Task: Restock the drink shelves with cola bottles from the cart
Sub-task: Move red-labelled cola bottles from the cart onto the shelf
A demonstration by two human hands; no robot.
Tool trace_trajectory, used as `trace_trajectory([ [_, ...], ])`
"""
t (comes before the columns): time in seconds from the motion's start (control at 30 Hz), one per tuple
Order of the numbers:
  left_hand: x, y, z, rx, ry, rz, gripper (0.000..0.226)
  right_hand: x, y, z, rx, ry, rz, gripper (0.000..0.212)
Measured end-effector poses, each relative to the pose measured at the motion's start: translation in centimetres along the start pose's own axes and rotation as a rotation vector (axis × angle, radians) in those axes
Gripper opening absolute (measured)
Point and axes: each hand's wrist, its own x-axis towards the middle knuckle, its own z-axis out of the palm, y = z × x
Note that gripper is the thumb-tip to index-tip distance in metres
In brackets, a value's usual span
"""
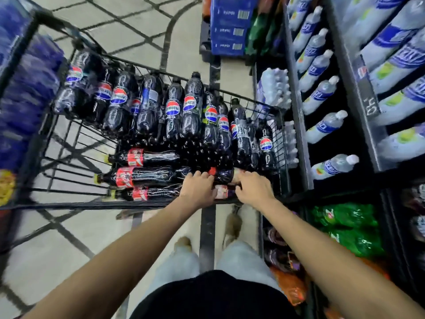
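Your cart stands just beside the drink shelves, with open floor beyond its far rim. At the cart's near rim, your left hand and right hand curl their fingers round a dark cola bottle, its ends hidden. Beside it, red-label cola bottles lie crosswise, caps toward the cart's left side.

Black top, pale grey trousers, 2 tan shoes
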Motion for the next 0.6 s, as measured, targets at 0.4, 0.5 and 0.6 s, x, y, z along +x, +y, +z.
trace_trajectory([
  [0.4,5.1,1.9,4.5,-0.156,-0.266,-0.344,0.046,7.0,6.3,6.1,-0.037,-0.221,-0.113,0.061],
  [0.5,5.9,2.4,5.1,-0.194,-0.296,-0.394,0.047,8.0,6.8,7.6,-0.027,-0.210,-0.144,0.066],
  [0.6,6.6,2.6,5.5,-0.221,-0.331,-0.421,0.049,8.8,6.8,8.6,-0.038,-0.176,-0.165,0.069],
])
